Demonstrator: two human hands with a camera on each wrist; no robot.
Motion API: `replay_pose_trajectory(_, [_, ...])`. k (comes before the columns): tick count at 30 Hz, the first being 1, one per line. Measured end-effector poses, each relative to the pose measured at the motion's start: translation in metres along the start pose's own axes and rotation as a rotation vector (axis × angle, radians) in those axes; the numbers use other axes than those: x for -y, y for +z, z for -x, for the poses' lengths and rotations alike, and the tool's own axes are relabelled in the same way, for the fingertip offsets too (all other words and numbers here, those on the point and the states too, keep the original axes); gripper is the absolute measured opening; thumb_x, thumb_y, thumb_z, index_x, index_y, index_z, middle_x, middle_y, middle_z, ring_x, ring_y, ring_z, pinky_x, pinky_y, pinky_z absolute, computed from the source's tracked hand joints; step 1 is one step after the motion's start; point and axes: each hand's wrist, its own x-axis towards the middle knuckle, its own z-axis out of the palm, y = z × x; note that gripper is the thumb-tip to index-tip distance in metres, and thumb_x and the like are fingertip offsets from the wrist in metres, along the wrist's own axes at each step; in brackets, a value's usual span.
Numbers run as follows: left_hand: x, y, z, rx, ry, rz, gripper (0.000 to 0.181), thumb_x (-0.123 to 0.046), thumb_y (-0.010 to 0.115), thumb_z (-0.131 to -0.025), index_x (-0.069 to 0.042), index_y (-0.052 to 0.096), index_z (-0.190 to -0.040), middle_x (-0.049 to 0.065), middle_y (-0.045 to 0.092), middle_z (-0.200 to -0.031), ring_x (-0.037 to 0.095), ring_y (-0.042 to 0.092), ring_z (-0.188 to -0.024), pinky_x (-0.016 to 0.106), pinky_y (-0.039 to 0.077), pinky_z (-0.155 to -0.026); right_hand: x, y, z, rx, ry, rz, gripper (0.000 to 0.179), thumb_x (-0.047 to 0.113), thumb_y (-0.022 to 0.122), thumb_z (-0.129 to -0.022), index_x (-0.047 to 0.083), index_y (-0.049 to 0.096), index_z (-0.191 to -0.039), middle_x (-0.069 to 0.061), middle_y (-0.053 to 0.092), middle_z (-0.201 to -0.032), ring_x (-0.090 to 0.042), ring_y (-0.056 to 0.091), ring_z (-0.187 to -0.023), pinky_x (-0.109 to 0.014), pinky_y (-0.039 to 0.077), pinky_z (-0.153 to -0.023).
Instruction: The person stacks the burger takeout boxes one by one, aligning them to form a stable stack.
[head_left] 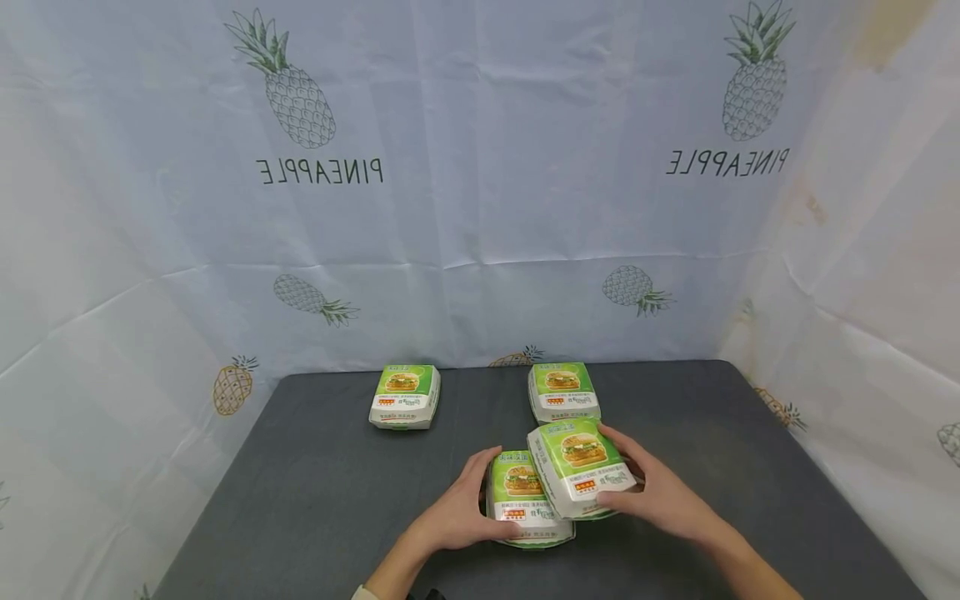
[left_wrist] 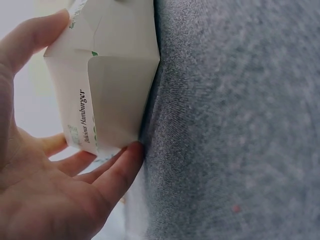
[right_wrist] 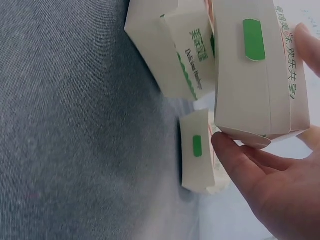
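My left hand (head_left: 463, 507) grips a green and white hamburger box (head_left: 522, 510) near the table's front, thumb on its near side and fingers around the far left. In the left wrist view, "Delicious Hamburger" is printed on the end of that box (left_wrist: 107, 100), its base right at the cloth. A second hamburger box (head_left: 581, 462) is held by my right hand (head_left: 660, 496), turned slightly and overlapping the first box's right part. The right wrist view has this second box (right_wrist: 252, 70) raised off the table between thumb and fingers.
Two more hamburger boxes stand at the table's back edge: one at the left (head_left: 407, 396), one at the right (head_left: 564, 390) just behind the raised box. A dark grey cloth (head_left: 300, 500) covers the table. White pineapple-print curtains (head_left: 480, 192) enclose the back and sides.
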Motion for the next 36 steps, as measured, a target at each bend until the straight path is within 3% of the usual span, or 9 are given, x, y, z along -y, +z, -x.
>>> replay_pose_trajectory(10, [-0.001, -0.002, 0.001, 0.007, 0.01, 0.007, 0.111, -0.045, 0.084, -0.082, -0.009, 0.018, -0.163, 0.013, 0.022, -0.161, 0.027, 0.045, -0.134, 0.034, 0.05, -0.099, 0.013, 0.013, -0.001, -0.019, 0.068, 0.018, 0.098, 0.019, 0.077, -0.093, 0.012, 0.01, -0.164, -0.027, 0.033, -0.152, -0.033, 0.051, -0.122, -0.039, 0.058, -0.082])
replay_pose_trajectory(18, [-0.001, -0.005, 0.001, 0.024, 0.014, 0.041, 0.113, -0.042, 0.086, -0.082, -0.009, 0.015, -0.164, 0.013, 0.018, -0.164, 0.029, 0.039, -0.14, 0.033, 0.05, -0.101, 0.013, 0.021, -0.001, -0.046, 0.054, 0.033, 0.094, 0.018, 0.077, -0.093, 0.015, 0.015, -0.164, -0.021, 0.026, -0.159, -0.041, 0.043, -0.133, -0.036, 0.057, -0.087])
replay_pose_trajectory(23, [-0.003, -0.013, 0.005, 0.033, 0.019, 0.019, 0.114, -0.041, 0.086, -0.082, -0.013, 0.013, -0.165, 0.011, 0.013, -0.167, 0.031, 0.031, -0.147, 0.046, 0.046, -0.106, 0.013, 0.025, -0.001, -0.053, 0.028, 0.013, 0.091, 0.016, 0.076, -0.093, 0.014, 0.017, -0.164, -0.025, 0.026, -0.158, -0.046, 0.041, -0.135, -0.035, 0.056, -0.09])
replay_pose_trajectory(28, [-0.009, -0.023, 0.01, 0.03, 0.005, -0.014, 0.116, -0.049, 0.086, -0.079, -0.028, 0.011, -0.165, 0.005, 0.01, -0.169, 0.032, 0.019, -0.152, 0.063, 0.034, -0.11, 0.013, 0.028, -0.001, -0.034, -0.005, -0.02, 0.09, 0.013, 0.074, -0.094, 0.009, 0.017, -0.163, -0.029, 0.025, -0.157, -0.048, 0.041, -0.136, -0.037, 0.056, -0.09])
replay_pose_trajectory(32, [-0.016, -0.026, 0.013, 0.025, 0.015, 0.011, 0.115, -0.055, 0.084, -0.079, -0.037, 0.008, -0.164, 0.004, 0.011, -0.169, 0.032, 0.018, -0.152, 0.065, 0.033, -0.109, 0.012, 0.032, -0.004, -0.025, -0.014, -0.035, 0.089, 0.012, 0.074, -0.094, 0.008, 0.017, -0.163, -0.03, 0.026, -0.157, -0.048, 0.042, -0.136, -0.037, 0.056, -0.09])
replay_pose_trajectory(36, [-0.021, -0.024, 0.013, 0.017, 0.045, 0.024, 0.115, -0.055, 0.083, -0.08, -0.036, 0.006, -0.164, 0.003, 0.012, -0.168, 0.03, 0.019, -0.153, 0.064, 0.031, -0.111, 0.009, 0.035, -0.007, -0.021, -0.007, -0.043, 0.09, 0.012, 0.074, -0.094, 0.007, 0.017, -0.163, -0.03, 0.025, -0.158, -0.048, 0.042, -0.136, -0.037, 0.057, -0.09])
